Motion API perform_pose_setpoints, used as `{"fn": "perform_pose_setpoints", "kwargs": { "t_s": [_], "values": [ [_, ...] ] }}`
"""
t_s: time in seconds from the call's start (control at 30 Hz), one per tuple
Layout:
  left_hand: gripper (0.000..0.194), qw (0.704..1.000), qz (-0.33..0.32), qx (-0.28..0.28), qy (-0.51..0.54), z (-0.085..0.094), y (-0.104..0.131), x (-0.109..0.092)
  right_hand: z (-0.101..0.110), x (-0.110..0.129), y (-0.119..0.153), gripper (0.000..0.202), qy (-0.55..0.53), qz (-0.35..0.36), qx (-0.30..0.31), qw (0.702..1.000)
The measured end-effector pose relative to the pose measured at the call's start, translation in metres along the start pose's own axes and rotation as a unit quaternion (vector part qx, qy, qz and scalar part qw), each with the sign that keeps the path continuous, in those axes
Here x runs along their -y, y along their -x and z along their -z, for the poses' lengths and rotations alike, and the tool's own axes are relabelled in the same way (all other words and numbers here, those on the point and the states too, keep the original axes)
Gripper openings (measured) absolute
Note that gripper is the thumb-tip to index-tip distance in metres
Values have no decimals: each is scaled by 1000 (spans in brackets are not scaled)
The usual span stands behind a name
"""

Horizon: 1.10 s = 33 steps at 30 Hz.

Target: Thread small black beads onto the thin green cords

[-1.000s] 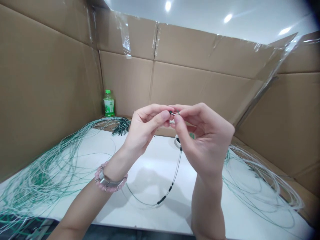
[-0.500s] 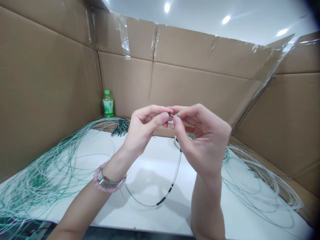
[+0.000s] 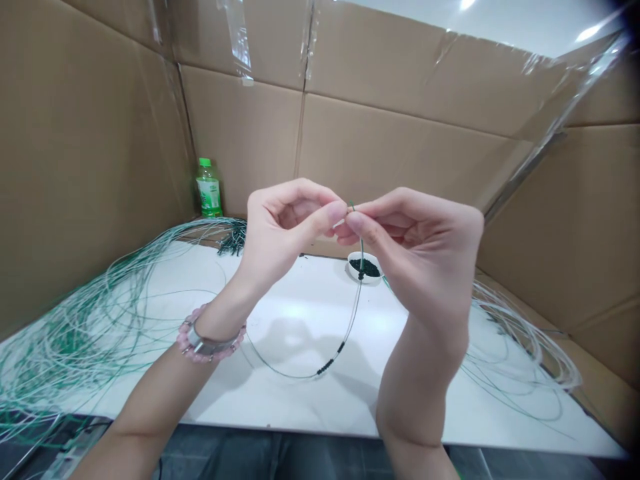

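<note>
My left hand [image 3: 285, 240] is closed in a pinch, thumb against index finger, and its fingertips cover whatever lies between them. Against them press the fingertips of my right hand [image 3: 425, 247], pinching a thin green wire [image 3: 362, 250] whose short end sticks up above the fingers. The wire hangs from there past a small cluster of black beads [image 3: 361, 275]. It then curves over the white table, carrying a row of black beads [image 3: 325, 367] low in the loop. Behind the wire stands a small white bowl [image 3: 373, 279] of tiny black beads.
A large tangle of green and white wires [image 3: 75, 333] spreads over the left of the white table [image 3: 290, 407]. More coiled wires [image 3: 530, 353] lie at the right. A green bottle [image 3: 209, 190] stands in the back left corner. Cardboard walls [image 3: 400, 153] enclose the table.
The view has tilted down. Both hands appear slightly higher, and the dark bead and pale wire tip seen between the fingertips are now hidden. The bead bowl has come into clear sight.
</note>
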<state>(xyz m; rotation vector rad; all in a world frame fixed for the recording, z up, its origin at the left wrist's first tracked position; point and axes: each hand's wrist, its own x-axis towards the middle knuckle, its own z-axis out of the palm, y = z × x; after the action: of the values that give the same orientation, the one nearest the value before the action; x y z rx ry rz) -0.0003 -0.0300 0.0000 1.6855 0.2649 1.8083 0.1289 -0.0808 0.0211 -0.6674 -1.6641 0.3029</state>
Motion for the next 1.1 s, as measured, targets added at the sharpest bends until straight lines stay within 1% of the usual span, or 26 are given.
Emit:
{"fn": "perform_pose_setpoints", "kwargs": {
  "t_s": [0.17,0.27,0.33,0.47,0.6,0.73,0.9,1.0,1.1],
  "values": [
    [12,1000,2,10,-1,1,-1,-1,-3,-1,0,9,-34,-3,-7,999],
    [6,1000,4,21,7,3,-2,-1,-3,1,-4,11,-35,-25,12,999],
    [2,1000,-10,23,9,4,-3,0,-3,2,-6,11,-39,-40,22,998],
    [2,999,-49,13,-12,4,-3,3,-4,1,-7,12,-45,-52,8,998],
    [4,994,-96,5,-46,6,-4,4,-7,-7,-7,11,-60,-14,-17,998],
    [7,990,-119,-3,-75,7,-4,2,-9,-13,-7,12,-96,16,-20,995],
    [9,989,-126,-10,-79,5,-4,0,-13,-14,-7,11,-85,25,-32,996],
    [13,990,-118,-11,-74,6,-4,-1,-15,-13,-7,9,-82,49,-45,994],
    [13,988,-122,-18,-90,10,-5,-4,-15,-12,-5,13,-24,68,-79,994]
  ]
}}
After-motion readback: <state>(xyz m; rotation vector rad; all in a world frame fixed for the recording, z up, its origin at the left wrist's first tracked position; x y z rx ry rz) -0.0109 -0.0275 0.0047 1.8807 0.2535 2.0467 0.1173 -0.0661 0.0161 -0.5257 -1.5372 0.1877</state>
